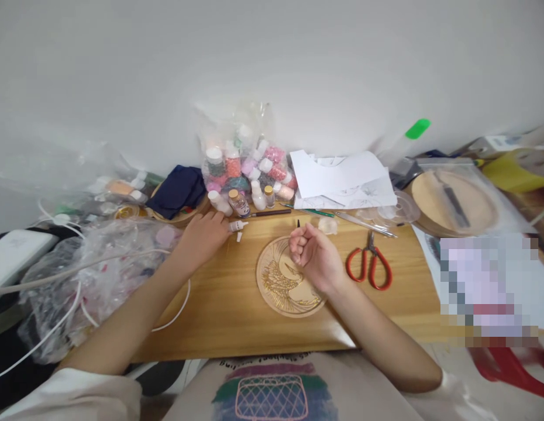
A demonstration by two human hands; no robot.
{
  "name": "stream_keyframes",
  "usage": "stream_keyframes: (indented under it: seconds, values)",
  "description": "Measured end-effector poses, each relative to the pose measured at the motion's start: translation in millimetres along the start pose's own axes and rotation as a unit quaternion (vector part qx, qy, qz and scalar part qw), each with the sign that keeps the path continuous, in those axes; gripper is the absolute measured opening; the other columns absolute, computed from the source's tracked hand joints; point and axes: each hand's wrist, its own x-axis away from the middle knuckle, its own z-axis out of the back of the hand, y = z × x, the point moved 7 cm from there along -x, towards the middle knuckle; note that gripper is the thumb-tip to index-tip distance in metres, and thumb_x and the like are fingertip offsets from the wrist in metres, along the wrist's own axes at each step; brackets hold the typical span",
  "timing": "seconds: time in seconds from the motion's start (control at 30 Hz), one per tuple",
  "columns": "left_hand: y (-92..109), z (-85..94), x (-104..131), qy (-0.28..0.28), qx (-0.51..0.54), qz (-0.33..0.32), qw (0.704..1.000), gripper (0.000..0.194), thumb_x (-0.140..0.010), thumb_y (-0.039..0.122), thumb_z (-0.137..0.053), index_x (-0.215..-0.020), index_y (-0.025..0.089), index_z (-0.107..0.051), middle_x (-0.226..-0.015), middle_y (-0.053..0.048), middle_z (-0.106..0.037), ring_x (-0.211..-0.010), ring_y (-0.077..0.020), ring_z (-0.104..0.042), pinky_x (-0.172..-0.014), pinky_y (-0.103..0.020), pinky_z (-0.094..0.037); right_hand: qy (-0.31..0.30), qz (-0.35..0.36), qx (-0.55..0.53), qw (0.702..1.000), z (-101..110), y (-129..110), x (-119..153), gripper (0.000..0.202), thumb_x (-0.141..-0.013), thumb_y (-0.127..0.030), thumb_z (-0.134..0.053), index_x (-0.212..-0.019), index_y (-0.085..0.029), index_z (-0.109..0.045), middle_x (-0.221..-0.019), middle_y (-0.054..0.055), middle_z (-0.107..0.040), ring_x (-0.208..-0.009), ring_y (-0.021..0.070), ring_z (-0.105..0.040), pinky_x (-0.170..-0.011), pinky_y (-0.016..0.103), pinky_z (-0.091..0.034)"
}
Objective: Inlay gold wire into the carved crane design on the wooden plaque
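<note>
My left hand (207, 237) is closed around a small white glue bottle (237, 225) whose nozzle points right, low over the table. A small white cap (239, 237) lies just below the nozzle. My right hand (313, 254) is palm up with its fingers curled around a thin tool, whose dark tip (299, 223) sticks up past the fingers. Beneath that hand, a round wooden disc (276, 292) carries a gold bird design and is partly covered by the hand.
Red-handled pliers (381, 279) lie right of the disc. Bagged bead jars (232, 164), small bottles and white papers (337, 175) line the wall. Crumpled plastic bags (109, 275) and white cables cover the left side. A bagged wooden hoop (430, 204) is at the right.
</note>
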Motion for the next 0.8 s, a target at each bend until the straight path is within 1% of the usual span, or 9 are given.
stream_keyframes:
  seconds: [0.17, 0.27, 0.33, 0.4, 0.47, 0.57, 0.63, 0.7, 0.8]
  values:
    - [0, 6.7, 2, 0.004, 0.020, 0.015, 1.000, 0.024, -0.093, 0.024, -0.055, -0.109, 0.010, -0.065, -0.108, -0.017, -0.066, -0.105, -0.0316, -0.061, -0.083, -0.041, -0.046, 0.002, 0.004, 0.007, 1.000, 1, -1, -1, 0.028, -0.080, -0.035, -0.063, -0.060, -0.015, -0.065, -0.047, 0.000, -0.058, -0.041, 0.0066, -0.049, -0.037, 0.014, -0.036]
    - [-2, 15.2, 16, 0.057, 0.101, 0.033, 0.993, 0.024, -0.092, 0.025, -0.055, -0.111, 0.015, -0.065, -0.110, -0.015, -0.066, -0.106, -0.0302, -0.062, -0.089, -0.043, -0.047, 0.001, 0.011, 0.018, 1.000, 2, -2, -1, 0.026, -0.074, -0.038, -0.068, -0.061, -0.016, -0.065, -0.047, -0.001, -0.058, -0.041, 0.0065, -0.048, -0.037, 0.014, -0.036]
    - [0, 20.9, 31, 0.108, 0.212, 0.032, 0.971, 0.025, -0.093, 0.027, -0.052, -0.113, 0.018, -0.065, -0.111, -0.012, -0.067, -0.105, -0.0280, -0.063, -0.090, -0.043, -0.049, -0.003, 0.017, 0.034, 0.999, 2, -3, 0, 0.026, -0.069, -0.040, -0.072, -0.061, -0.016, -0.066, -0.047, -0.001, -0.058, -0.040, 0.0064, -0.046, -0.037, 0.015, -0.035]
    - [8, 24.8, 47, 0.153, 0.342, 0.027, 0.927, 0.026, -0.094, 0.029, -0.050, -0.114, 0.020, -0.065, -0.113, -0.010, -0.068, -0.105, -0.0246, -0.063, -0.092, -0.041, -0.051, -0.008, 0.020, 0.058, 0.998, 1, -2, 1, 0.026, -0.065, -0.040, -0.075, -0.061, -0.016, -0.066, -0.047, -0.002, -0.057, -0.040, 0.0063, -0.046, -0.037, 0.016, -0.035]
    - [16, 24.3, 59, 0.181, 0.470, 0.046, 0.863, 0.024, -0.093, 0.029, -0.053, -0.110, 0.022, -0.068, -0.111, -0.007, -0.070, -0.103, -0.0209, -0.065, -0.092, -0.038, -0.052, -0.011, 0.028, 0.097, 0.995, 1, 0, 2, 0.025, -0.063, -0.039, -0.077, -0.061, -0.017, -0.066, -0.048, -0.002, -0.058, -0.040, 0.0063, -0.045, -0.037, 0.016, -0.034]
    - [32, 10.7, 67, 0.167, 0.664, 0.108, 0.721, 0.013, -0.084, 0.028, -0.064, -0.092, 0.023, -0.073, -0.094, -0.003, -0.074, -0.090, -0.0175, -0.068, -0.084, -0.033, -0.055, -0.019, 0.053, 0.193, 0.980, -1, 1, 6, 0.022, -0.067, -0.038, -0.075, -0.065, -0.017, -0.067, -0.051, -0.002, -0.059, -0.042, 0.0065, -0.045, -0.039, 0.018, -0.034]
    - [43, 0.8, 66, 0.155, 0.744, 0.142, 0.634, 0.010, -0.078, 0.029, -0.070, -0.083, 0.021, -0.074, -0.081, -0.002, -0.075, -0.077, -0.0164, -0.070, -0.074, -0.030, -0.058, -0.037, 0.075, 0.263, 0.961, -5, 2, 10, 0.020, -0.071, -0.037, -0.073, -0.068, -0.018, -0.068, -0.053, -0.002, -0.060, -0.043, 0.0067, -0.046, -0.042, 0.019, -0.035]
    - [52, -5.6, 64, 0.147, 0.778, 0.160, 0.589, 0.012, -0.074, 0.031, -0.073, -0.080, 0.020, -0.073, -0.074, -0.002, -0.075, -0.068, -0.0157, -0.069, -0.067, -0.029, -0.058, -0.060, 0.095, 0.315, 0.942, -9, 3, 14, 0.020, -0.075, -0.037, -0.071, -0.070, -0.018, -0.068, -0.055, -0.002, -0.060, -0.046, 0.0071, -0.048, -0.045, 0.020, -0.036]
    - [60, -9.5, 63, 0.134, 0.803, 0.164, 0.557, 0.014, -0.072, 0.031, -0.075, -0.079, 0.020, -0.073, -0.073, -0.001, -0.075, -0.067, -0.0152, -0.070, -0.067, -0.029, -0.059, -0.097, 0.124, 0.361, 0.919, -17, 4, 19, 0.019, -0.079, -0.037, -0.068, -0.074, -0.019, -0.068, -0.057, -0.003, -0.060, -0.049, 0.0076, -0.048, -0.048, 0.021, -0.037]
